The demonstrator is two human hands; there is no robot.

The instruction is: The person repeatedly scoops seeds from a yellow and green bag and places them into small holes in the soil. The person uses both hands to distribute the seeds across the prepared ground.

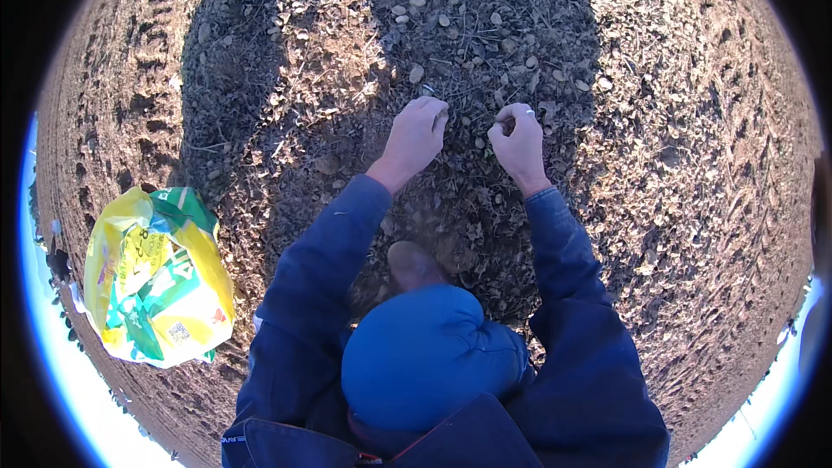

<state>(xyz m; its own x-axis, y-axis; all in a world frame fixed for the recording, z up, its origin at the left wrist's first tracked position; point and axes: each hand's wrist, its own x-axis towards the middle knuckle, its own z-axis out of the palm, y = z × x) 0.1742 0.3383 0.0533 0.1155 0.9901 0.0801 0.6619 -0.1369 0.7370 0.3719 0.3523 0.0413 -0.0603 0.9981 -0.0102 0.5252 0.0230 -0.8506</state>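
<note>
My left hand (pixel 415 134) hovers low over shaded soil, its fingers curled down and bunched. Whatever may lie under those fingertips is hidden. To its right, my right hand (pixel 522 143) has its thumb and forefinger curled towards each other around a dark gap. I cannot tell whether something small is in that gap. Around both hands the ground is strewn with dry leaves, stalks and pale oval pieces that look like peanut pods (pixel 416 73). More of these pods (pixel 496 18) lie farther ahead in the shadow.
An open plastic sack (pixel 195 273), yellow, green and white with printing, stands on the soil at my left. My bent knee (pixel 409 357) in blue trousers and a brown shoe (pixel 414 264) are below my hands. Furrowed field (pixel 734 175) stretches off to the right.
</note>
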